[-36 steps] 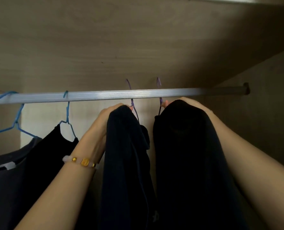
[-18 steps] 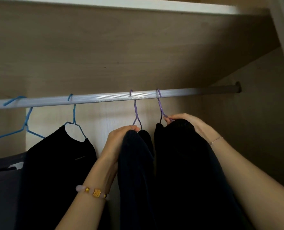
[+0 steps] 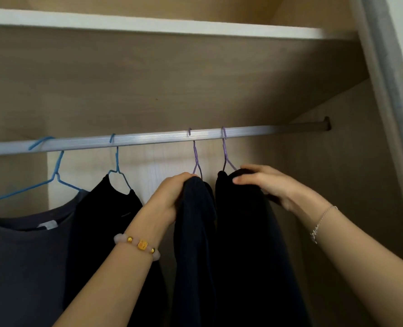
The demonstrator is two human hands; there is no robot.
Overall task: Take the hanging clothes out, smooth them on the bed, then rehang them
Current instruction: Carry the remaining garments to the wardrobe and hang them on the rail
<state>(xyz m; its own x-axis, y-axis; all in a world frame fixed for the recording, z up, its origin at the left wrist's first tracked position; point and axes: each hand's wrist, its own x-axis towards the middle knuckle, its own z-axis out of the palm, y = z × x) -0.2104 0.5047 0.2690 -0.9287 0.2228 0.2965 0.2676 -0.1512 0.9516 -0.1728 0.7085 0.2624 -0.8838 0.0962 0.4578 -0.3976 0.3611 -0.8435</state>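
Note:
Inside a wardrobe, several dark garments hang from a silver rail (image 3: 153, 139). Two purple hangers hook over the rail: the left purple hanger (image 3: 195, 156) carries a dark navy garment (image 3: 195, 244), and my left hand (image 3: 170, 199) is shut on its top. The right purple hanger (image 3: 225, 152) carries a black garment (image 3: 245, 244); my right hand (image 3: 264, 185) lies over its shoulder, fingers curled on the fabric. Further left, two blue hangers hold a black top (image 3: 101, 220) and a grey top (image 3: 19, 256).
A white-edged shelf (image 3: 148, 24) runs above the rail. The wardrobe's wooden side wall (image 3: 337, 185) stands close on the right, and the door frame (image 3: 389, 90) slants past it. The rail's right stretch is bare.
Both purple hangers have dropped onto the rail and now hang from it. My hands have lowered with the garments, and my right hand has slid onto the black garment's shoulder. My view has tilted upward.

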